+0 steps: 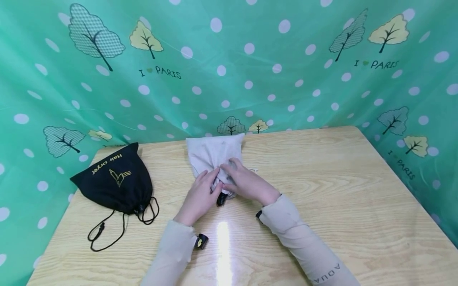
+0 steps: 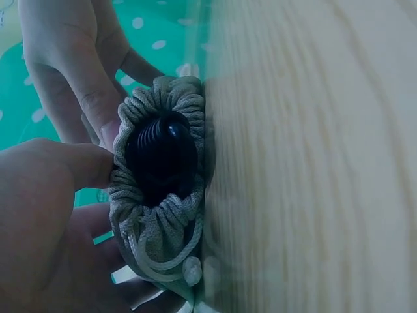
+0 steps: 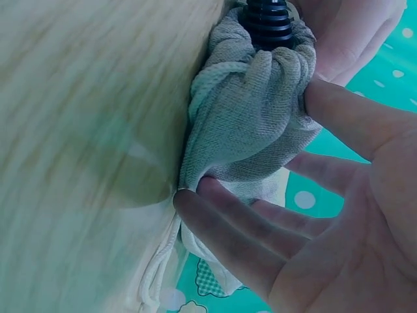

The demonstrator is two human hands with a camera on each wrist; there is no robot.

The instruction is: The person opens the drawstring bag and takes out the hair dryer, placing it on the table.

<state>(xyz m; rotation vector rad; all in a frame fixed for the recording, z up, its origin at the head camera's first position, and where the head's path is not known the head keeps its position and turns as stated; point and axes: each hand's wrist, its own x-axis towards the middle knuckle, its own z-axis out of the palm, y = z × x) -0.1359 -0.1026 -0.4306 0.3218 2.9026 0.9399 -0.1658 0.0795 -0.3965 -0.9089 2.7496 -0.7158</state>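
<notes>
A light grey drawstring pouch (image 1: 214, 149) lies on the table before me, its gathered mouth towards me. From that mouth a black ribbed cord sleeve (image 1: 221, 199) sticks out, joined to a dark body inside the pouch (image 2: 156, 218). My left hand (image 1: 202, 194) is at the left of the pouch's neck, thumb at the gathered rim and fingers spread along its side. On the opposite side my right hand (image 1: 250, 184) touches the cloth with thumb and fairly straight fingertips. A pale drawstring (image 3: 153, 274) trails beside the pouch in the right wrist view.
On the left of the wooden table (image 1: 322, 190) lies a black drawstring bag (image 1: 121, 178) lettered "Hair Dryer", its black cords (image 1: 107, 248) looped towards me. A green polka-dot curtain (image 1: 250, 59) hangs behind the table and at both sides.
</notes>
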